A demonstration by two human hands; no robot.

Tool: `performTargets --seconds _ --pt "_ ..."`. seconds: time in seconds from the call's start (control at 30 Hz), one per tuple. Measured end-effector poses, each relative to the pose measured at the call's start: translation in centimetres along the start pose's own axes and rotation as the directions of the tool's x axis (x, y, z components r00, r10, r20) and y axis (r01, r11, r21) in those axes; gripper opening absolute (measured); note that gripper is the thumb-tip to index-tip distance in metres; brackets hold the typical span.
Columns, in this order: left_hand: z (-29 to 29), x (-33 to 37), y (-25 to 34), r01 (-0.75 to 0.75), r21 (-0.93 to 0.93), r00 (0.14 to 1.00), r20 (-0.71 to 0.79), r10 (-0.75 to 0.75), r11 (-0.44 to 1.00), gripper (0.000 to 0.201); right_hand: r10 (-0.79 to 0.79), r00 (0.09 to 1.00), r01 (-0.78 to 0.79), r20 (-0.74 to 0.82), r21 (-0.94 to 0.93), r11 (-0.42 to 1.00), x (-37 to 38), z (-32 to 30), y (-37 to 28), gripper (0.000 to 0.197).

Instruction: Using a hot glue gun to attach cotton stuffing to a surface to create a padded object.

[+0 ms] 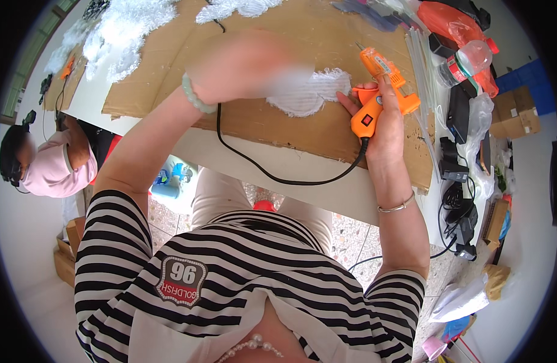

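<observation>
My right hand (387, 115) is wrapped round the handle of an orange hot glue gun (375, 63), its nozzle pointing away to the upper left. A black cord (278, 179) runs from the handle's base in a loop toward the left. My left hand (248, 63) is smeared by blur over the cardboard, so its fingers and anything in them do not show. Between the hands lies a white ribbed fabric piece (309, 94) with a frayed edge, close to both hands.
Cardboard (151, 97) covers much of the white table. Fluffy white pieces (121, 36) lie at the far left. Clear glue sticks (419, 66), a plastic bottle (466, 63) and black adapters (454, 169) line the right side. Another person (54, 157) sits at left.
</observation>
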State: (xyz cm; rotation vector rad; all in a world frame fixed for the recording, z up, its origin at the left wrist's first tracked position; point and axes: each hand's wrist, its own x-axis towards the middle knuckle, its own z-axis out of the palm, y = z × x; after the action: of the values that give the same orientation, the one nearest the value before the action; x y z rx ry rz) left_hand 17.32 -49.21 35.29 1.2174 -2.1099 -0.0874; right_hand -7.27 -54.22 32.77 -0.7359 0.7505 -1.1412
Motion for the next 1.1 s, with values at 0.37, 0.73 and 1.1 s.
performTargets --seconds 0.37,0.73,1.1 --pt "3.4 0.1 0.4 -0.102 0.294 0.993 0.092 0.077 0.95 0.02 -0.018 1.0 0.018 -0.005 -0.011 1.0 0.0 -0.2 0.2 0.026" --pt "4.4 1.7 1.2 -0.103 0.272 0.995 0.045 0.094 0.957 0.018 -0.005 1.0 0.005 -0.004 -0.015 1.0 0.3 -0.4 0.2 0.025" --pt "4.8 2.6 1.2 -0.125 0.285 0.991 -0.014 0.135 0.95 0.027 -0.018 1.0 0.018 -0.005 -0.017 1.0 0.1 -0.1 -0.1 0.026"
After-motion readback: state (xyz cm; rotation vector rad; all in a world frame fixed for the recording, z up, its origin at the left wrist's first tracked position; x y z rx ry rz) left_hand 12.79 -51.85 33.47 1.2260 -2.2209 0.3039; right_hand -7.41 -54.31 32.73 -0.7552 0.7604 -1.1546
